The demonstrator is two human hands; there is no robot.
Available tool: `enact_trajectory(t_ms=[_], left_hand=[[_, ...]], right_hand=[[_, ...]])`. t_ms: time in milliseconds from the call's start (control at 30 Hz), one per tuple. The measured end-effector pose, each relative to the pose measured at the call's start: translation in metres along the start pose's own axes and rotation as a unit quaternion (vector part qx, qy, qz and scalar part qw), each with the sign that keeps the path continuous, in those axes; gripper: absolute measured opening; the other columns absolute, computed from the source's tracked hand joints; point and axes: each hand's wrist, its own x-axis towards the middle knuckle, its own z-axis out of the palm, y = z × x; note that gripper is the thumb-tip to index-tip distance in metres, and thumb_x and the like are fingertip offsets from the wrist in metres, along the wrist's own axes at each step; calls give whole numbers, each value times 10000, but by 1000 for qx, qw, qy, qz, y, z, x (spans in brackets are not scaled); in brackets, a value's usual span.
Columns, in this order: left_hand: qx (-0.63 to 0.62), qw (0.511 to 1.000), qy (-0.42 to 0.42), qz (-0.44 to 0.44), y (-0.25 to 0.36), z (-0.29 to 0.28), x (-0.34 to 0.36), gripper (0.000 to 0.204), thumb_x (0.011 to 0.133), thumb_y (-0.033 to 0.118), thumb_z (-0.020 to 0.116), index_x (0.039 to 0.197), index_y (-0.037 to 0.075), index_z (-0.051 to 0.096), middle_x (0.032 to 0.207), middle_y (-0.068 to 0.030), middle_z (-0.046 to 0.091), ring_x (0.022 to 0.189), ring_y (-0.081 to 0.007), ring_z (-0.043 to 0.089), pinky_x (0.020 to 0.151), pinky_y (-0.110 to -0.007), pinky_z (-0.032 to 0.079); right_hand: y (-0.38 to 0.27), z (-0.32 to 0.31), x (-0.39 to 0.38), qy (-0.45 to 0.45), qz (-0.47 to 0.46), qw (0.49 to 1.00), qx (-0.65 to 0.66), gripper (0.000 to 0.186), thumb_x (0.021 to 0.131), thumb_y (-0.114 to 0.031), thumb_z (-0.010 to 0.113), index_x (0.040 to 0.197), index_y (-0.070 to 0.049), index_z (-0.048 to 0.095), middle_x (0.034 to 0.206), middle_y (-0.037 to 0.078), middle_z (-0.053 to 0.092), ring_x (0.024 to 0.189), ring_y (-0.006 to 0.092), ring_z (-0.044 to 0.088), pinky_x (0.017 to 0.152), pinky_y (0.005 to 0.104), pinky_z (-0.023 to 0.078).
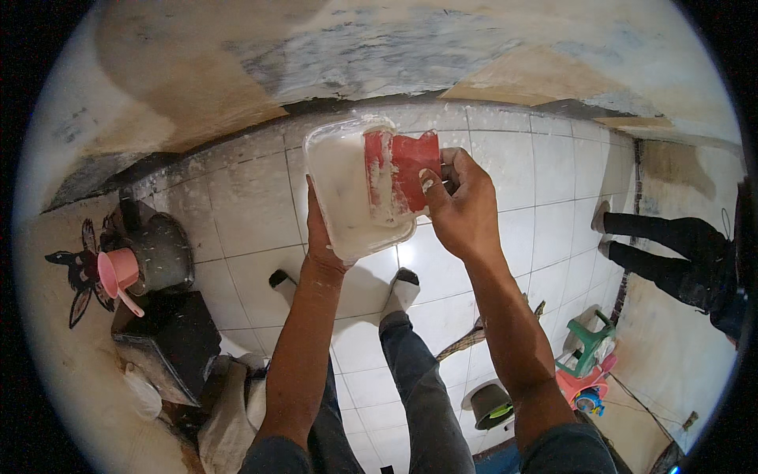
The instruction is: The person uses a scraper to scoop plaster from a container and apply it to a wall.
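Observation:
My left hand holds up a clear plastic tub by its left side, most of the fingers hidden beneath it. Inside lies a whitish, smooth paste. In my right hand is a red, flat putty scraper, pinched at its right edge between thumb and fingers. Streaks of the paste cover the scraper's left part, which overlaps the tub's right side. Whether its edge touches the paste cannot be made out. A white smear marks my right thumb.
Ahead runs a patchy, partly plastered wall above white floor tiles. At left stand a dark box, a grey bucket and a pink dipper. Rightward are a person in dark trousers, a green stool and a pot.

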Motion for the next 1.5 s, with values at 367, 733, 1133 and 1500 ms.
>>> enact_trajectory(t_ms=[367, 733, 1133, 1500], left_hand=[[23, 991, -128, -24, -36, -17, 49, 691, 966, 635, 304, 1429, 128, 378, 1349, -122, 520, 1215, -283, 542, 999, -461, 488], [73, 996, -38, 38, -21, -51, 75, 590, 969, 529, 407, 1410, 137, 423, 1322, -93, 545, 1176, -273, 571, 967, -472, 506], [137, 989, 27, 57, 3, -56, 53, 610, 971, 582, 363, 1423, 176, 415, 1328, -80, 549, 1176, -262, 572, 963, -445, 513], [133, 984, 88, 73, 39, -61, -11, 617, 963, 581, 395, 1405, 153, 442, 1326, -81, 554, 1167, -261, 576, 962, -456, 510]], right_hand=[[64, -3, 36, -72, -16, 996, 46, 189, 891, -111, 598, 980, 55, 599, 855, 207, 678, 759, 230, 663, 686, 348, 507], [103, -9, 59, -65, 119, 889, 438, 194, 937, -139, 597, 1097, -28, 602, 930, 34, 642, 738, 91, 563, 644, 273, 467], [35, 36, 182, 156, -18, 890, 428, 165, 876, -83, 582, 995, 5, 510, 853, 120, 612, 761, 227, 645, 548, 304, 466], [90, 25, 141, 263, -33, 936, 231, 177, 804, -25, 648, 960, 12, 572, 824, 100, 641, 633, 163, 614, 510, 282, 489]])
